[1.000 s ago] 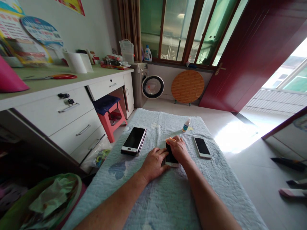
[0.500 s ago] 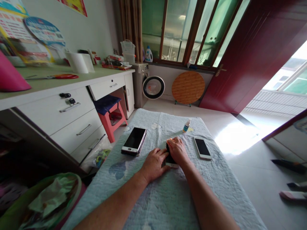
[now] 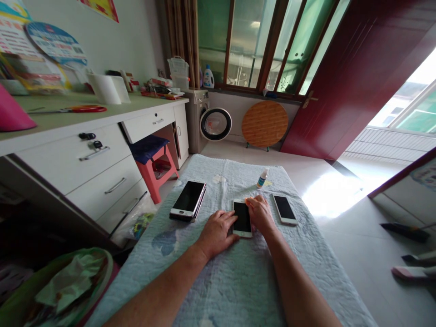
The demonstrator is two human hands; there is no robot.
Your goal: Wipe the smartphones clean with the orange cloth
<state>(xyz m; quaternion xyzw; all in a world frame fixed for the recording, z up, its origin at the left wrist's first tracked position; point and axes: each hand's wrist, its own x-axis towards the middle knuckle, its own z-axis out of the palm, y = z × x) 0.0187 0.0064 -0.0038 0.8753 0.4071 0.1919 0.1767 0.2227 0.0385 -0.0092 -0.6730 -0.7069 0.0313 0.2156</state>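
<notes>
A white phone with a dark screen (image 3: 242, 219) lies face up on the blue quilted cover (image 3: 218, 281). My left hand (image 3: 217, 231) rests at its left edge, fingers apart, fingertips touching the phone. At the upper right of that phone, my right hand (image 3: 260, 213) has its fingers closed on a small orange item (image 3: 250, 200), mostly hidden by the fingers. Further right lies another white phone (image 3: 285, 209). Stacked phones (image 3: 189, 200) sit to the left. A small spray bottle (image 3: 262, 178) stands behind my right hand.
The desk (image 3: 102, 113) with drawers runs along the left, with a red stool (image 3: 158, 170) partly under it. A bin (image 3: 108, 277) stands at the lower left. Beyond the cover are a washing machine with its door open (image 3: 215, 124) and a round wooden board (image 3: 265, 123).
My right hand has moved right, from over the middle phone's screen to its upper right edge, uncovering the screen. The camera view has shifted slightly.
</notes>
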